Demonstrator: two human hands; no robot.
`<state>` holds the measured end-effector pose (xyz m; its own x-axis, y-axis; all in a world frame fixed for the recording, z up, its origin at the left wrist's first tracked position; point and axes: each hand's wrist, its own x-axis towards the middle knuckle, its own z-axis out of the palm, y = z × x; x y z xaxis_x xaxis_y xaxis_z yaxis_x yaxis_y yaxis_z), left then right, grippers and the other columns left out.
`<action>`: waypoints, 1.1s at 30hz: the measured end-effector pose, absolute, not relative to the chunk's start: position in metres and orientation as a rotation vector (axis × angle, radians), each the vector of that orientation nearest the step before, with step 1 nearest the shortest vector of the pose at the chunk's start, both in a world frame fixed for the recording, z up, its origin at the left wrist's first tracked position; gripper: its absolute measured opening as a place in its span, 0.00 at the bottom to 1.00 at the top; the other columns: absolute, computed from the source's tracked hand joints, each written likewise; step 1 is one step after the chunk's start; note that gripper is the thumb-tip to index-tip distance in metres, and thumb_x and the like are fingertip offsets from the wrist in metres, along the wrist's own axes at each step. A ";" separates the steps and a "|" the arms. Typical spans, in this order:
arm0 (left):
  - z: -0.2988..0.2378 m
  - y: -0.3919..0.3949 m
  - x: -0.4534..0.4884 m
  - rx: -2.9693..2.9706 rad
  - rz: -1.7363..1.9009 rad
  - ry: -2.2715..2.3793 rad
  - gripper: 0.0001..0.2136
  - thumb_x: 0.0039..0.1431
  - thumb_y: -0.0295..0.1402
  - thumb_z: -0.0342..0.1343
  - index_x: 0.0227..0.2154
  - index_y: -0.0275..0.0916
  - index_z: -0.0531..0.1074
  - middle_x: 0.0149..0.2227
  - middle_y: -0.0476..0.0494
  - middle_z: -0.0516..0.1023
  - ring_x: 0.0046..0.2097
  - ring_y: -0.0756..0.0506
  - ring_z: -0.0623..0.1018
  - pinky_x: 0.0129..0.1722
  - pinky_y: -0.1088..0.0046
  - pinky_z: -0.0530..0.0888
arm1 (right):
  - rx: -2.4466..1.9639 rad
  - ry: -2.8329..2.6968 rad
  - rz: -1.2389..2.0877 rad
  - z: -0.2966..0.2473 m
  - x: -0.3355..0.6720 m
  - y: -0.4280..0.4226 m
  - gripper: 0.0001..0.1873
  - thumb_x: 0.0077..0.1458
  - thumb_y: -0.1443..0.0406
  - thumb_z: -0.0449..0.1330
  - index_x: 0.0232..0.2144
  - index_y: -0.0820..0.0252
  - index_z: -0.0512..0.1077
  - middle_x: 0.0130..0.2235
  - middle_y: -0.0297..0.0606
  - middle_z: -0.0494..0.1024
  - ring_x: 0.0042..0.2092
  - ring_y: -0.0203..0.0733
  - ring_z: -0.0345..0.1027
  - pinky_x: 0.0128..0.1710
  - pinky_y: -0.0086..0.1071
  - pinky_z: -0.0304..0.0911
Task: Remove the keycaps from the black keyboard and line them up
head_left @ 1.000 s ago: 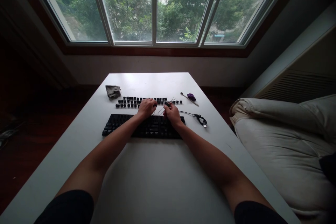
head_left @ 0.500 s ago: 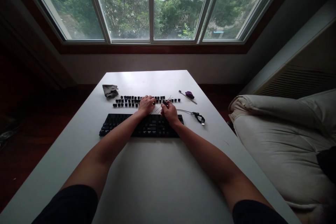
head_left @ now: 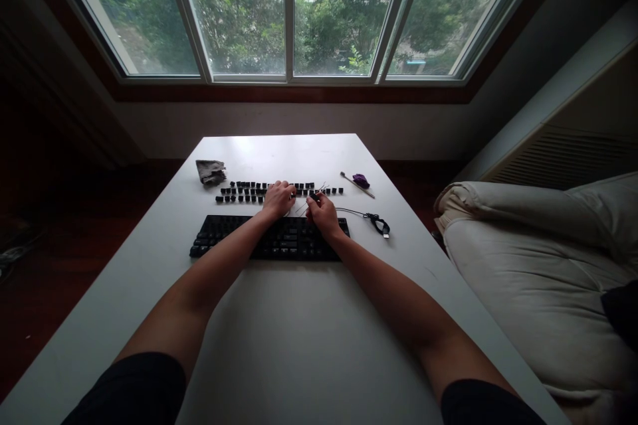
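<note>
My right hand (head_left: 323, 214) is closed round a keycap puller (head_left: 315, 197), whose dark handle shows between my fingers and thin wires stick out at both ends. To its left, my left hand (head_left: 279, 199) has its fingers bent together and down among the rows of loose black keycaps (head_left: 249, 198); whatever the fingertips pinch is too small and hidden to make out. Just below both hands lies a black keyboard (head_left: 289, 239), partly covered by my forearms. Many caps still sit on its left and lower parts.
A grey cloth (head_left: 211, 172) lies at the table's far left. On the right are a thin brush (head_left: 366, 190), a crumpled purple thing (head_left: 361, 180) and the keyboard's bundled USB cable (head_left: 379, 224). A beige sofa (head_left: 528, 279) flanks the white table (head_left: 299, 345).
The view shifts very slightly. Both hands stay almost where they were, the keycap puller still in the right one, and the keycap rows look the same.
</note>
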<state>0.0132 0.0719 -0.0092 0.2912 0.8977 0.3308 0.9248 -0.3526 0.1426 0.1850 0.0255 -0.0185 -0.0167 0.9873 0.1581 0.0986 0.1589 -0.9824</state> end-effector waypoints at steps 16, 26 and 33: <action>0.051 -0.110 0.007 -2.411 -1.076 -1.904 0.06 0.65 0.34 0.54 0.39 0.43 0.76 0.42 0.44 0.77 0.47 0.42 0.73 0.50 0.62 0.69 | -1.123 -1.401 0.993 -0.022 0.182 0.026 0.17 0.58 0.49 0.59 0.33 0.55 0.65 0.22 0.32 0.73 0.19 0.38 0.66 0.19 0.31 0.63; 0.046 -0.276 0.023 -2.863 -0.810 -1.771 0.07 0.66 0.37 0.53 0.41 0.44 0.74 0.44 0.45 0.78 0.46 0.43 0.73 0.48 0.63 0.69 | -1.128 -1.484 0.864 -0.031 0.174 0.028 0.20 0.59 0.48 0.59 0.36 0.58 0.66 0.21 0.32 0.71 0.18 0.35 0.63 0.20 0.31 0.62; 0.015 -0.354 -0.011 -2.908 -0.645 -1.794 0.07 0.65 0.34 0.53 0.39 0.45 0.76 0.41 0.46 0.80 0.43 0.47 0.75 0.45 0.66 0.69 | -1.134 -1.528 0.756 -0.038 0.171 0.027 0.16 0.61 0.54 0.60 0.38 0.62 0.67 0.22 0.34 0.71 0.18 0.33 0.62 0.20 0.31 0.59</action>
